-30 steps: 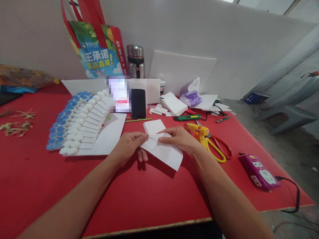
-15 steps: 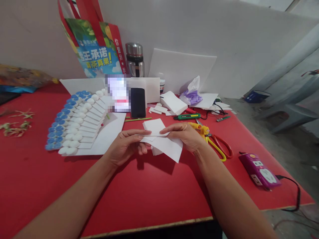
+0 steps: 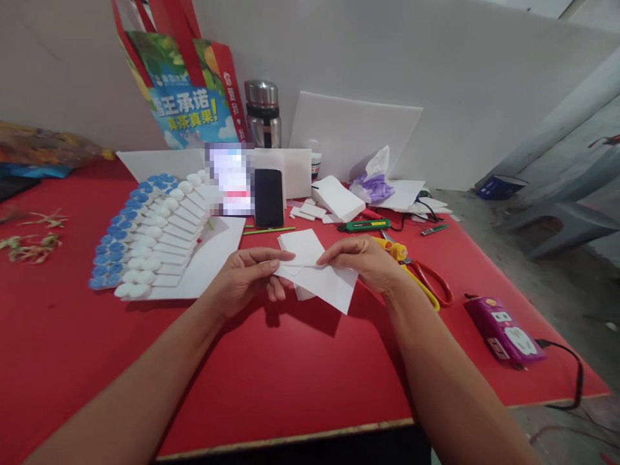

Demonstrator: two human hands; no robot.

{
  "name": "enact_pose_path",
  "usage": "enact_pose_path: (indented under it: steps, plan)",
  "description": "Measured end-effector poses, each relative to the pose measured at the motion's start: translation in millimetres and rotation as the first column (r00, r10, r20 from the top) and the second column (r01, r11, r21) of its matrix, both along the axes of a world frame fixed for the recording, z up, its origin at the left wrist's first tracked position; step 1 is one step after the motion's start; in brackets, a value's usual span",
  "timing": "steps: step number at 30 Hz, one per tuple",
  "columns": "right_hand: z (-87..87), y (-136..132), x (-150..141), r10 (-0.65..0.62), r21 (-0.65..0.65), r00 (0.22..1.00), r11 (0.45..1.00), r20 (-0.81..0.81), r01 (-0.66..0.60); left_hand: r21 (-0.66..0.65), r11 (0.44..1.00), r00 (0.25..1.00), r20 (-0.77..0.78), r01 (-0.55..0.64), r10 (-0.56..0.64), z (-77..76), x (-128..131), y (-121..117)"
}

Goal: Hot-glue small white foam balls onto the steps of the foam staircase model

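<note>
Above the red table [image 3: 290, 387], both hands pinch a sheet of white paper [image 3: 334, 287]. My left hand [image 3: 247, 274] grips its left end between thumb and forefinger, with the lower fingers curled loosely beneath. The thumb and forefinger of my right hand [image 3: 361, 258] hold the upper edge, where a narrow strip looks folded over. One corner of the sheet hangs down toward me. Just behind lies a small stack of white cards [image 3: 303, 242], partly hidden by the paper.
Blue and white padded sticks [image 3: 155, 239] lie fanned on a white board at left. A black phone [image 3: 268, 198] stands behind the cards. Right of my hands are a green utility knife [image 3: 364, 225], red-handled scissors [image 3: 438, 284], a yellow glue gun [image 3: 398, 250] and a purple power strip [image 3: 504, 332].
Both hands have tilted the paper up and moved their pinch to its upper edge, which now looks creased. Over the last half second, they have barely moved.
</note>
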State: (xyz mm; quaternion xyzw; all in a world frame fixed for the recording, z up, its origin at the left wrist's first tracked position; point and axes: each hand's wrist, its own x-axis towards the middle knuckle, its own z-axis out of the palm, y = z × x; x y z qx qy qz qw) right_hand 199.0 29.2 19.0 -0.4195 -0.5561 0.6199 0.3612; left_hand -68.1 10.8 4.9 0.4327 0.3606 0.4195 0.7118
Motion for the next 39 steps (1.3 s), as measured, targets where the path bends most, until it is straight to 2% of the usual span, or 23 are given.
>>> enact_pose_path:
  steps: [4, 6, 7, 10, 13, 15, 17, 21, 24, 27, 31, 33, 35, 37, 39]
  plan:
    - [11.7, -2.0, 4.6, -0.162, 0.11, 0.987, 0.981, 0.009, 0.16, 0.057, 0.998, 0.997, -0.073, 0.015, -0.011, 3.5, -5.6, 0.0]
    - [17.2, -3.5, 5.6, -0.219, 0.092, 0.976, 0.971, -0.018, 0.22, 0.066, 0.997, 0.996, -0.087, 0.036, -0.03, 4.6, -5.8, -2.6]
    - [18.9, -4.2, 5.7, -0.21, 0.062, 0.978, 0.976, -0.016, 0.211, 0.064, 0.997, 0.995, -0.09, 0.051, -0.045, 4.8, -5.1, -4.5]
    - [18.8, -6.4, 3.7, -0.016, -0.043, 1.0, 0.999, 0.019, 0.017, 0.056, 0.994, 0.989, -0.119, 0.095, -0.088, 4.7, -0.4, -10.9]
    - [14.5, -8.6, -3.3, 0.196, -0.096, 0.979, 0.977, 0.059, -0.189, 0.062, 0.989, 0.978, -0.167, 0.136, -0.124, 4.8, 4.3, -14.5]
    - [12.7, -10.2, -10.4, 0.274, -0.116, 0.957, 0.958, 0.093, -0.263, 0.073, 0.987, 0.972, -0.195, 0.143, -0.127, 5.0, 6.2, -14.5]
    - [12.4, -11.8, -17.3, 0.27, -0.116, 0.953, 0.96, 0.141, -0.254, 0.086, 0.986, 0.966, -0.229, 0.142, -0.119, 5.1, 7.4, -13.4]
    - [12.2, -14.2, -25.4, 0.09, 0.049, 0.958, 0.993, 0.271, -0.107, 0.091, 0.991, 0.972, -0.223, 0.1, -0.078, 3.4, 8.9, -11.3]
    - [8.8, -15.2, -27.7, 0.03, 0.207, 0.966, 0.975, 0.257, -0.085, 0.078, 0.996, 0.99, -0.135, 0.052, -0.042, 1.5, 9.2, -10.2]
    - [3.8, -15.5, -29.6, 0.013, 0.368, 0.967, 0.923, 0.254, -0.11, 0.048, 0.999, 0.999, -0.033, 0.004, -0.002, 0.3, 8.6, -8.1]
    - [1.6, -15.2, -27.9, -0.004, 0.528, 0.932, 0.825, 0.362, -0.202, -0.013, 1.0, 1.0, 0.024, -0.01, 0.011, -0.9, 6.6, -4.2]
    - [4.0, -15.0, -22.3, 0.024, 0.486, 0.92, 0.843, 0.392, -0.23, -0.016, 1.0, 1.0, 0.008, -0.023, 0.023, -0.8, 5.3, -3.4]
    - [8.3, -14.7, -15.0, 0.082, 0.348, 0.916, 0.909, 0.394, -0.231, 0.007, 0.999, 0.999, -0.029, -0.032, 0.032, 0.3, 4.4, -4.7]
    - [12.9, -14.7, -9.9, 0.123, 0.192, 0.941, 0.963, 0.315, -0.19, 0.037, 0.999, 0.997, -0.077, -0.014, 0.017, 1.9, 4.3, -8.0]
    - [16.0, -15.7, -11.0, 0.127, 0.06, 0.98, 0.989, 0.157, -0.137, 0.057, 0.998, 0.993, -0.113, 0.032, -0.025, 3.2, 5.4, -12.2]
